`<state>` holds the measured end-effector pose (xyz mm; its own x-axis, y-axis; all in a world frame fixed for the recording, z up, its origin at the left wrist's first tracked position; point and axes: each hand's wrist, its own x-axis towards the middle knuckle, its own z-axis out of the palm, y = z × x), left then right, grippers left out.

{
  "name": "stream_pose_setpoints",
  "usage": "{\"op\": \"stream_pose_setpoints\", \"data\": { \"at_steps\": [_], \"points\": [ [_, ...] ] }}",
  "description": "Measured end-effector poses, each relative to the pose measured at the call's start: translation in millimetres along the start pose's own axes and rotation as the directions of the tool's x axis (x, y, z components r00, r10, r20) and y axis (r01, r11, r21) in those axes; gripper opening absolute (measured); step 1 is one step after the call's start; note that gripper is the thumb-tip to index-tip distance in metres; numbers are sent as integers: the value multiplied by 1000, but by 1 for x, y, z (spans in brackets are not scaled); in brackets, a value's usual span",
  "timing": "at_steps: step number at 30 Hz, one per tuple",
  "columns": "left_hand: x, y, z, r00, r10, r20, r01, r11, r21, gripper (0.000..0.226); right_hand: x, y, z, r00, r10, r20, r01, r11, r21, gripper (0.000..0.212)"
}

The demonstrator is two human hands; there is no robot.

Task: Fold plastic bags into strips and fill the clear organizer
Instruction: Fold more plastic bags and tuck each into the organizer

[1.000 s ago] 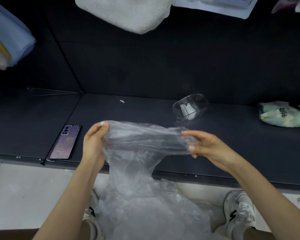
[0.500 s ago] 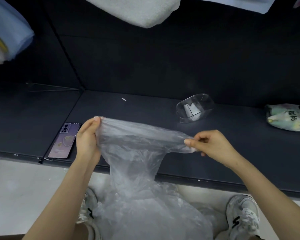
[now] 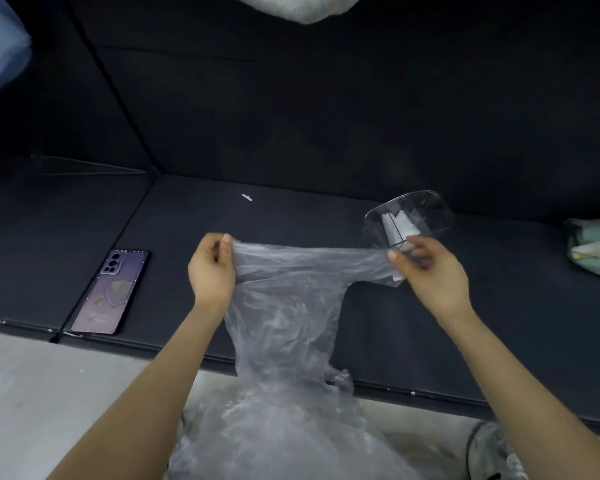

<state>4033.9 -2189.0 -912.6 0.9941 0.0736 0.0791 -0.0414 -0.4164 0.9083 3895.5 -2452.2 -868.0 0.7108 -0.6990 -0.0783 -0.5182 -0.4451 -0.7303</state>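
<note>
The left hand (image 3: 210, 271) is curled up, and its thumb and fingers pinch one end of the top edge of a clear plastic bag (image 3: 284, 306). The right hand (image 3: 430, 271) pinches the other end of that edge with its thumb and fingers. Its fingertips look blurry, so how they bend is hard to tell. The top of the bag is pulled out into a crinkly band between the two hands. The rest of the bag hangs down from the band toward the person and spreads out wide at the near edge of the view.

The hands hold the bag up over a dark mat (image 3: 499, 323). The clear organizer (image 3: 426, 209) lies tipped on its side on the mat, just past the right hand. Some white folded stuff sits inside it.

A purple phone (image 3: 113, 292) lies flat on the mat to the left, near the mat's front edge. A tiny white scrap (image 3: 246, 197) lies on the far part of the mat. A green and white bundle (image 3: 593, 251) sits at the far right. A pale floor (image 3: 32, 393) runs along the near side of the mat. A shoe (image 3: 496, 452) shows at the near right corner. A fluffy white thing (image 3: 298, 8) hangs at the top, and something blue (image 3: 0, 57) shows at the top left.
</note>
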Motion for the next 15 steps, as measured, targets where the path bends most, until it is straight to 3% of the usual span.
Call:
{"op": "stream_pose_setpoints", "data": {
  "at_steps": [1, 3, 6, 7, 8, 9, 10, 12, 15],
  "points": [
    [4, -2, 7, 1000, -7, 21, 7, 1000, 30, 22, -1, -2, 5, 984, -150, -95, 131, 974, -183, 44],
    [14, -5, 23, 998, -23, 62, 18, 997, 79, 24, -12, -14, 22, 891, -437, -122, 384, 871, -307, 53],
    [32, -6, 47, 970, -215, 111, 205, 975, 91, 29, -33, -24, 60, 783, -614, 99, 615, 741, -269, 57],
    [39, -3, 50, 917, -361, 168, 365, 931, 8, 37, -39, -24, 72, 767, -600, 225, 641, 725, -253, 62],
    [44, 4, 50, 811, -504, 297, 554, 824, -116, 49, -43, -23, 82, 759, -539, 366, 638, 728, -251, 70],
    [50, 5, 47, 695, -570, 438, 697, 684, -217, 62, -44, -20, 90, 743, -447, 498, 624, 733, -273, 81],
    [53, 7, 39, 624, -573, 531, 764, 590, -261, 68, -43, -15, 98, 724, -358, 590, 613, 726, -312, 91],
    [50, 5, 24, 587, -550, 594, 784, 570, -246, 69, -32, -5, 110, 709, -248, 660, 606, 693, -391, 100],
    [23, -13, 7, 592, -580, 559, 742, 663, -98, 50, -14, 0, 124, 699, -157, 698, 579, 697, -423, 80]
  ]
}}
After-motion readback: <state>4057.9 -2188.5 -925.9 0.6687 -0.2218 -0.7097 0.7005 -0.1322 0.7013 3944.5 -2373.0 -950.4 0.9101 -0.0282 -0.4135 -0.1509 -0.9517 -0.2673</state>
